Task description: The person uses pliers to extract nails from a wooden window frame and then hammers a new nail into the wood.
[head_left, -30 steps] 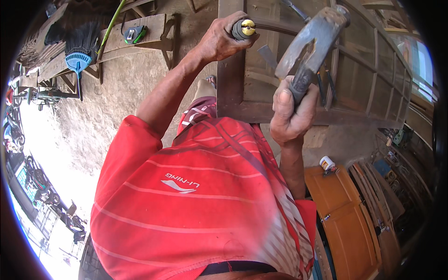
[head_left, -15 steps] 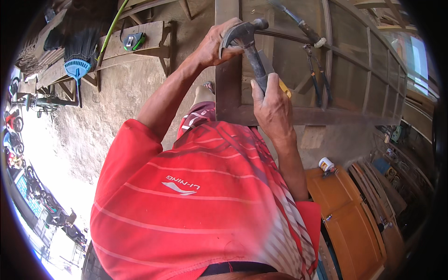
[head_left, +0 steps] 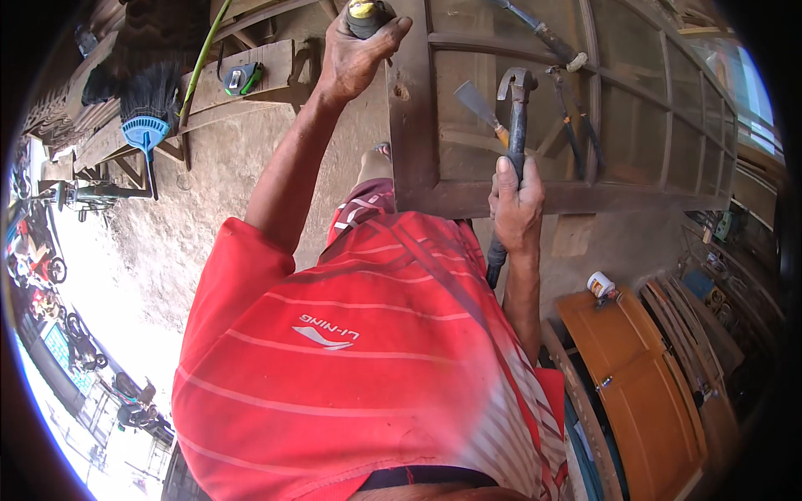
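My left hand (head_left: 355, 63) is raised at the near left corner of a framed wooden door (head_left: 413, 125) with several panes. Its fingers are closed round a tool with a round black handle and yellow end (head_left: 362, 12), seen end-on; the rest of that tool is mostly hidden. In my right hand (head_left: 518, 204) is a claw hammer (head_left: 518, 108), gripped by its dark handle with the head up, over the door's near edge. A scraper (head_left: 478, 102) with a yellow handle lies on the door, left of the hammer head.
Long-handled pincers (head_left: 576, 129) and a long bluish tool (head_left: 535, 29) lie on the door's panes. A tape measure (head_left: 243, 78) rests on a wooden bench at left, near a blue broom (head_left: 145, 131). Orange-brown panels (head_left: 639, 384) and a white tub (head_left: 600, 285) are at lower right.
My left hand has moved up and left, away from the hammer head, and the yellow-ended handle now shows in it. The hammer has shifted right and turned more upright, uncovering the scraper.
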Tool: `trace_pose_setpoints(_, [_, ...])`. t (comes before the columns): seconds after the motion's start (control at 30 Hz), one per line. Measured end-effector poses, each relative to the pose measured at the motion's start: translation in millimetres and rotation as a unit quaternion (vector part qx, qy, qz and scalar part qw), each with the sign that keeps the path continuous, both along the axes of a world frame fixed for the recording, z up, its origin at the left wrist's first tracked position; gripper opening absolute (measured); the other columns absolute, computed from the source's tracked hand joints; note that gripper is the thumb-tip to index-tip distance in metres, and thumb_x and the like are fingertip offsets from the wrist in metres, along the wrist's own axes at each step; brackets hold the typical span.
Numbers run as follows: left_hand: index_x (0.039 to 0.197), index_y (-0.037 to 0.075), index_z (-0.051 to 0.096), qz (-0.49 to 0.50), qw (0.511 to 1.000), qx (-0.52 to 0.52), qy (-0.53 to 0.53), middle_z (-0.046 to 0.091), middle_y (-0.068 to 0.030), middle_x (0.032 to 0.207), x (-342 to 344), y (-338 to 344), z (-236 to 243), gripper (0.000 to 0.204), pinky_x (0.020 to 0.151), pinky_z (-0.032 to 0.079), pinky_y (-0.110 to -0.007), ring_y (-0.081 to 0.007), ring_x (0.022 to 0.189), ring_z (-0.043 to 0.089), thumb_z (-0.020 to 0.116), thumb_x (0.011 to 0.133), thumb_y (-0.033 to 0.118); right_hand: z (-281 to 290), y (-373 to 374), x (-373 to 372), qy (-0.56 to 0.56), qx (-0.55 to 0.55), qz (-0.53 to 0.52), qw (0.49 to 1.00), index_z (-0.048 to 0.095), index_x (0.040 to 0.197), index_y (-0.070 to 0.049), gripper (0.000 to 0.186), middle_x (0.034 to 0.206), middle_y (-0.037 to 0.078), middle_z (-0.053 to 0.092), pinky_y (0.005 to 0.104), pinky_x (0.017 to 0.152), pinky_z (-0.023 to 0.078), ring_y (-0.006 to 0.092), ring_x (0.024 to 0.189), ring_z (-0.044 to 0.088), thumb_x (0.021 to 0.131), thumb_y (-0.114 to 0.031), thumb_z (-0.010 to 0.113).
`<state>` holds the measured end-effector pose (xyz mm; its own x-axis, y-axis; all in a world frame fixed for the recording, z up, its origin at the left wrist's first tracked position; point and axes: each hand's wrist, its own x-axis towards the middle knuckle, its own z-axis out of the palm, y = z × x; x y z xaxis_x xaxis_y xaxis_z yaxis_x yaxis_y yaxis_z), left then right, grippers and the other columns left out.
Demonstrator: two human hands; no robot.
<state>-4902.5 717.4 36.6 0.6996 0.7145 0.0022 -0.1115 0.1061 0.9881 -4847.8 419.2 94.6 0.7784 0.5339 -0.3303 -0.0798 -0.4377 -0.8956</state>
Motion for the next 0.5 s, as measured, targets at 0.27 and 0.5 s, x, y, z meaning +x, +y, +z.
trace_pose_setpoints(0.27, [0.097, 0.005, 0.064, -0.033, 0.996, 0.063, 0.051, 0.060, 0.0033, 0.077, 3, -10, -2, 0.017, 0.064, 0.046, -0.023, -0.0050, 0.069, 0.054, 0.076, 0.091, 0.016, -6, 2, 1, -0.041, -0.042, 0.039, 0.997, 0.054, 0.094, -0.001, 0.031, 0.066, 0.005, 0.051, 0.0354, 0.057, 0.043, 0.0149, 0.061, 0.049, 0.103, -0.030, 0.060])
trace_pose_setpoints(0.5, [0.097, 0.005, 0.064, -0.039, 0.998, 0.038, 0.031, 0.061, 0.0025, 0.077, 4, -8, -6, 0.018, 0.064, 0.046, -0.024, -0.0062, 0.069, 0.055, 0.076, 0.090, 0.017, -9, 6, 1, -0.050, -0.042, 0.060, 0.996, 0.054, 0.093, -0.001, 0.033, 0.067, 0.009, 0.051, 0.0373, 0.059, 0.044, 0.0170, 0.062, 0.049, 0.103, -0.031, 0.061])
